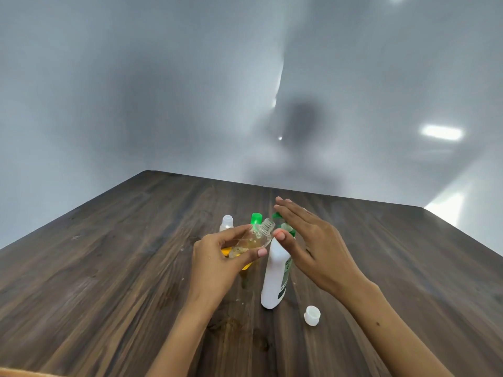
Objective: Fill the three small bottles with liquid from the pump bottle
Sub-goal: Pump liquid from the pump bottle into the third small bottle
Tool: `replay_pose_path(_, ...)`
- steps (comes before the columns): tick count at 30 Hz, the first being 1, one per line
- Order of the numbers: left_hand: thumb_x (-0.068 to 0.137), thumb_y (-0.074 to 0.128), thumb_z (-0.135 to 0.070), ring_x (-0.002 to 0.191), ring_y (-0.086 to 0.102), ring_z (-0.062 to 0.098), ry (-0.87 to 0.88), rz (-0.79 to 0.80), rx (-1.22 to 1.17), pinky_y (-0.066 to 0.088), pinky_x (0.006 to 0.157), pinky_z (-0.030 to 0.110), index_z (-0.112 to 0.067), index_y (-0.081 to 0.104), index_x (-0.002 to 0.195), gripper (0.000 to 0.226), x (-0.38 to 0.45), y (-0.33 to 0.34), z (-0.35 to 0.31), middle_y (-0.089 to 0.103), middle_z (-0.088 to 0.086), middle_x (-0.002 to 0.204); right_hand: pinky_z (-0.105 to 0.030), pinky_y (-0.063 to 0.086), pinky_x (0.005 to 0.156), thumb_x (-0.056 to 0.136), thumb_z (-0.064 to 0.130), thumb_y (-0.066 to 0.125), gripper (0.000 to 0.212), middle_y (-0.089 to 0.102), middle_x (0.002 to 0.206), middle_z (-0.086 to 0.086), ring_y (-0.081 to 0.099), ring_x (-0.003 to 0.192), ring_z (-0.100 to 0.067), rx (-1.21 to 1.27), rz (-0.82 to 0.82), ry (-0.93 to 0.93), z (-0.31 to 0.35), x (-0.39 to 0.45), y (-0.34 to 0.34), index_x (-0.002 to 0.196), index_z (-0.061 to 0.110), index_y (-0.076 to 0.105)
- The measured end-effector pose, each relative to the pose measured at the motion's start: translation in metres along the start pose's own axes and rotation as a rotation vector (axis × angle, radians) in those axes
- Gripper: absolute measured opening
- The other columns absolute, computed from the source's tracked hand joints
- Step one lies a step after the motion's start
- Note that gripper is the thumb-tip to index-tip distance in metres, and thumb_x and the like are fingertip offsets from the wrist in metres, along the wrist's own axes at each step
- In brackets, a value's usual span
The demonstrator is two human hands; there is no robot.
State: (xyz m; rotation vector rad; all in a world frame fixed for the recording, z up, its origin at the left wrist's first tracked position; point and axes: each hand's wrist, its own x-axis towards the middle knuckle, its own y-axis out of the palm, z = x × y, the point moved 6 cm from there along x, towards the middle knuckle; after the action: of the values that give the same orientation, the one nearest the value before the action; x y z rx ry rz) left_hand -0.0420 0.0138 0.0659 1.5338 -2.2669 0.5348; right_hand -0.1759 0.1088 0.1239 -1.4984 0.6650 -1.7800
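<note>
Pumping is the step in hand: the left hand (217, 257) pinches a tilted, uncapped small bottle (251, 239), holding a little yellow liquid, just beside the green pump head (285, 227) of the white pump bottle (275, 273) standing on the table (109, 268). The right hand (307, 240), fingers straight, lies over the pump. The mouth should sit squarely under the nozzle, and strokes should probably be slow to avoid spills.

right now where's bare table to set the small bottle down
Bare wood lies left of the left hand, and right of the white cap toward the table edge. It is crowded around the pump bottle, green-capped bottle and clear bottle.
</note>
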Motion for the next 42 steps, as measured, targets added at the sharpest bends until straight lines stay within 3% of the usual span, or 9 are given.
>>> replay_pose_path(6,0.062,0.088,-0.029,0.09,0.068,-0.005,-0.015,-0.002,0.006,0.055,0.083,0.021,-0.033,0.074,0.105,0.045,0.0,-0.001,0.002,0.074,-0.018,0.094,-0.039,0.039,0.106,0.086,0.07,0.023,0.074,0.049,0.139,0.008,0.04,0.131,-0.007,0.0,-0.022,0.008,0.003,0.002,0.003,0.131,0.02,0.055)
replay_pose_path(12,0.062,0.089,-0.026,0.089,0.067,-0.008,-0.013,0.001,0.015,0.055,0.083,0.018,-0.041,0.072,0.098,0.042,-0.001,-0.001,0.0,0.073,-0.024,0.091,-0.035,0.036,0.108,0.084,0.076,0.017,0.081,0.043,0.143,0.011,0.034,0.134,-0.004,0.012,-0.021,0.001,0.0,0.003,-0.003,0.134,0.022,0.052)
replay_pose_path(16,0.063,0.088,-0.03,0.091,0.067,-0.005,-0.023,0.001,0.025,0.055,0.084,0.022,-0.032,0.074,0.105,0.044,-0.001,0.0,0.001,0.074,-0.018,0.095,-0.037,0.038,0.106,0.084,0.074,0.018,0.08,0.047,0.141,0.008,0.039,0.132,-0.008,-0.01,-0.027,0.009,0.002,0.003,0.001,0.132,0.021,0.054)
replay_pose_path(21,0.063,0.088,-0.027,0.088,0.067,-0.008,-0.018,-0.007,0.016,0.054,0.08,0.015,-0.031,0.074,0.105,0.045,0.0,-0.001,0.0,0.072,-0.025,0.087,-0.036,0.039,0.106,0.084,0.075,0.018,0.079,0.047,0.14,0.01,0.04,0.132,-0.007,-0.032,-0.035,0.017,0.002,0.001,0.004,0.132,0.023,0.054)
replay_pose_path(27,0.064,0.088,-0.024,0.091,0.069,-0.001,-0.017,0.01,-0.013,0.058,0.086,0.036,-0.03,0.076,0.104,0.042,0.001,0.0,-0.002,0.075,-0.016,0.092,-0.028,0.035,0.103,0.085,0.075,0.016,0.08,0.047,0.14,0.01,0.039,0.131,-0.005,-0.051,-0.045,-0.007,0.004,0.005,-0.001,0.131,0.022,0.055)
replay_pose_path(30,0.063,0.088,-0.026,0.09,0.069,-0.002,-0.005,-0.011,-0.012,0.058,0.086,0.034,-0.034,0.074,0.101,0.042,0.001,-0.001,-0.003,0.075,-0.017,0.092,-0.029,0.037,0.1,0.086,0.073,0.019,0.078,0.054,0.135,0.007,0.044,0.128,-0.008,-0.04,-0.072,-0.01,0.006,0.001,0.003,0.127,0.02,0.059)
replay_pose_path(34,0.063,0.089,-0.022,0.087,0.067,-0.009,0.016,-0.008,-0.01,0.057,0.084,0.028,-0.047,0.069,0.092,0.043,0.001,-0.002,-0.007,0.071,-0.029,0.085,-0.024,0.031,0.1,0.085,0.075,0.015,0.081,0.049,0.138,0.01,0.041,0.13,-0.006,-0.071,-0.056,-0.009,0.004,0.002,0.001,0.13,0.022,0.056)
replay_pose_path(42,0.062,0.088,-0.026,0.088,0.066,-0.01,0.015,-0.016,-0.01,0.056,0.082,0.022,-0.049,0.067,0.091,0.042,-0.001,-0.003,-0.005,0.068,-0.032,0.082,-0.028,0.034,0.102,0.082,0.077,0.014,0.084,0.052,0.136,0.007,0.045,0.128,-0.01,-0.056,-0.052,0.038,0.005,-0.001,0.01,0.129,0.022,0.057)
